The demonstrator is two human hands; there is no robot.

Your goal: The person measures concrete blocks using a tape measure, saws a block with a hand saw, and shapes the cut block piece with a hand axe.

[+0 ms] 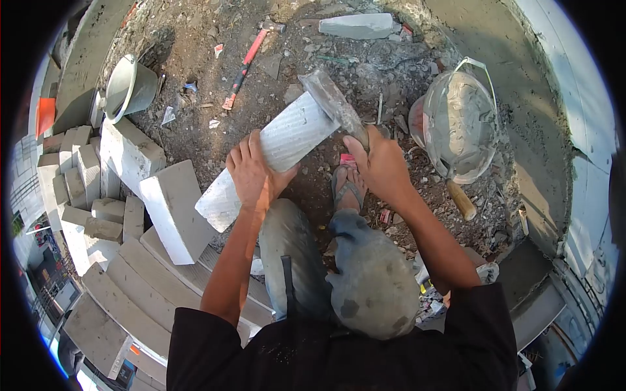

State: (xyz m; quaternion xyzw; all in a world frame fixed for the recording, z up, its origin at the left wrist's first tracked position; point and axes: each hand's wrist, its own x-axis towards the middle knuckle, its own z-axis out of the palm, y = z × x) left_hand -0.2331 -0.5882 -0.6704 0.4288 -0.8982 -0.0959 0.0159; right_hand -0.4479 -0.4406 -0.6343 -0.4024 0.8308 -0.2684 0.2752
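Observation:
A long pale lightweight concrete block with fine ridges lies slanted in front of me, above the ground between my knees and the rubble. My left hand is closed over its middle, fingers across the far edge and thumb on the near side. In my right hand is the handle of a mortar-smeared metal trowel. Its grey blade lies along the far end of the block, seeming to touch it. Most of the handle is hidden inside my closed fingers.
A mortar bucket stands at right, a wooden handle jutting from beside it. A red-handled hammer and another block lie on the rubble. At left are a pale bucket and stacked blocks. Low walls flank both sides.

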